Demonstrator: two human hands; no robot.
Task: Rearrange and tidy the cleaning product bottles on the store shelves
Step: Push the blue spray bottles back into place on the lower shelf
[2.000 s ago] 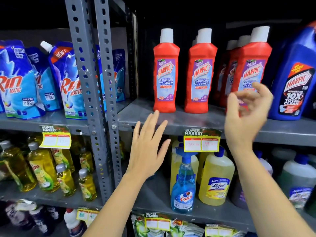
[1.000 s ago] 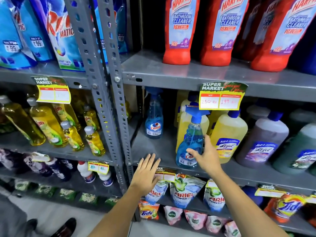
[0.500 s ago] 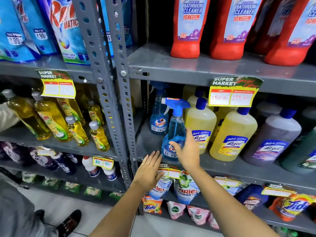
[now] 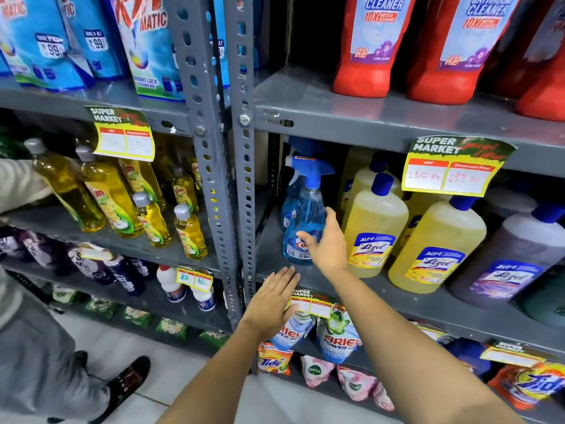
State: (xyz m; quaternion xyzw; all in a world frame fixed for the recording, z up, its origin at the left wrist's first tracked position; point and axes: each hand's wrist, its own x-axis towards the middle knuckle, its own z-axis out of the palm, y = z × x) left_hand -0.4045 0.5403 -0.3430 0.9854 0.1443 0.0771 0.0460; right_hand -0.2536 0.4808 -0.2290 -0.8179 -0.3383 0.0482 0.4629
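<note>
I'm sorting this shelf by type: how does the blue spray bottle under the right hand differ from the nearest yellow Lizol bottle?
The blue spray bottle has a trigger sprayer; the yellow Lizol bottle has a plain blue screw cap. The spray bottle is slim with clear blue liquid; the Lizol is wider and cloudy yellow. The right hand touches only the spray bottle. Both stand upright on one shelf.

Red plastic bottles (image 4: 363,47) on the top shelf read "BATHROOM CLEANER 10X". Yellow round-shouldered bottles (image 4: 374,224) carry "Lizol" labels. A yellow-and-green shelf tag (image 4: 452,166) reads "SUPER MARKET", "250 Rs". Blue detergent pouches (image 4: 46,41) show "MATIC" and "99"; lower sachets (image 4: 339,341) read "ARIEL".
</note>
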